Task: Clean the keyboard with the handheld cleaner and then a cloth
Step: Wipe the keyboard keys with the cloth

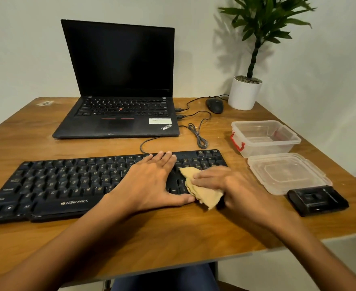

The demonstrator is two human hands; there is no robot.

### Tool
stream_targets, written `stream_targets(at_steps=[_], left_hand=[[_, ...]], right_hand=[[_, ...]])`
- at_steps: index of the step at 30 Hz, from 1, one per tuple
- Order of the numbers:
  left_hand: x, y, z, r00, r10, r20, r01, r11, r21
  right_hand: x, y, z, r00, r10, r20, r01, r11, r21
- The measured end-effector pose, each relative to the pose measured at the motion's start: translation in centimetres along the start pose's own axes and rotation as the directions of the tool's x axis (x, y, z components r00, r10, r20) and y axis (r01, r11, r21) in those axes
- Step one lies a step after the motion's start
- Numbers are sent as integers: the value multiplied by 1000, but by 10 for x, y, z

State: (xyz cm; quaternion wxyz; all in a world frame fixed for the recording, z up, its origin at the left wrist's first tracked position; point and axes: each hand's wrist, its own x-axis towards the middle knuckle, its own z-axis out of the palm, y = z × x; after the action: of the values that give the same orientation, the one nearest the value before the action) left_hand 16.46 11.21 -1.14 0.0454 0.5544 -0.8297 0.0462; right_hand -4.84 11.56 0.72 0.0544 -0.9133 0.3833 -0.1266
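Note:
A black keyboard (68, 181) lies across the front of the wooden table (152, 238). My left hand (152, 181) lies flat on the keys right of the keyboard's middle, fingers straight. My right hand (231, 185) presses a crumpled tan cloth (204, 194) onto the keyboard's right end, near the arrow keys, with its fingers laid over the cloth. The black handheld cleaner (317, 200) sits on the table at the right, apart from both hands.
An open black laptop (118, 80) stands behind the keyboard, with cables (198, 135) and a mouse (215, 105) to its right. A clear plastic box (265, 137) and its lid (288, 173) lie at the right. A potted plant (244, 93) stands in the far corner.

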Motion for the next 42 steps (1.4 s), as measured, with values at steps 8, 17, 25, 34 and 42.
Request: stream_targets(at_steps=[8, 17, 25, 34, 42], left_hand=[[5, 4, -4, 1000, 7, 9, -7, 1000, 23], [16, 11, -4, 999, 1, 37, 0, 999, -39], [16, 14, -4, 1000, -13, 25, 13, 999, -32], [16, 14, -2, 1000, 5, 18, -4, 1000, -21], [16, 14, -3, 1000, -17, 8, 18, 999, -31]], right_hand=[[8, 15, -28, 972, 190, -138, -194, 981, -15], [8, 34, -13, 977, 209, -50, -208, 978, 27], [55, 18, -3, 943, 297, -152, -292, 955, 54], [22, 12, -18, 979, 181, 91, -189, 978, 93], [46, 9, 4, 977, 199, -71, -200, 980, 3]])
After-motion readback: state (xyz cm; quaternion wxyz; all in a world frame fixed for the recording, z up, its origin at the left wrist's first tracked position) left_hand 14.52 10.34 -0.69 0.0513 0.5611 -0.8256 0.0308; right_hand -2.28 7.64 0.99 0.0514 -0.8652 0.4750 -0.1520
